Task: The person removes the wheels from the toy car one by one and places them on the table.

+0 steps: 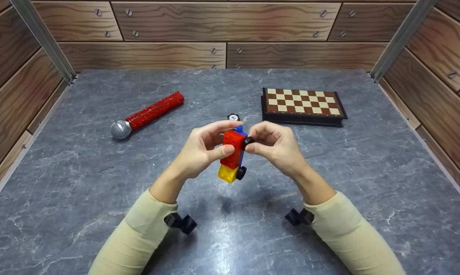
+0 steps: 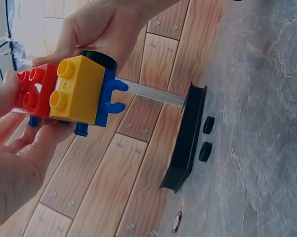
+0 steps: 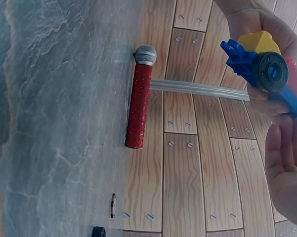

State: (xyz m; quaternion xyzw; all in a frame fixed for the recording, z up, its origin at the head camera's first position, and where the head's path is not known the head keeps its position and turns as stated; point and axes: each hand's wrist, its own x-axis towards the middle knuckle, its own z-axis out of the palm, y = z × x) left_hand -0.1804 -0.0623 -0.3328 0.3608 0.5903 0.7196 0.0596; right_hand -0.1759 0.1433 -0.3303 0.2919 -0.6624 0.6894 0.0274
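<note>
A toy car of building bricks is held up above the table, with a red brick (image 1: 232,152), a yellow brick (image 2: 79,91) and a blue chassis (image 3: 241,63). My left hand (image 1: 199,149) grips it by the red part, thumb on top. My right hand (image 1: 277,147) pinches a black wheel (image 1: 248,141) at the car's far right side. Another black wheel (image 3: 270,72) sits at the yellow end, on the same side. On the opposite side, the left wrist view shows bare blue axle stubs (image 2: 81,129). The right fingertips are partly hidden behind the car in the wrist views.
Two loose black tyres (image 2: 205,151) lie on the table near a folded chessboard box (image 1: 302,103) at the back right. Just beyond the hands lies a poker chip (image 1: 233,117). A red glittery microphone (image 1: 153,111) rests at the back left. Wood-patterned panels (image 1: 226,23) enclose the table.
</note>
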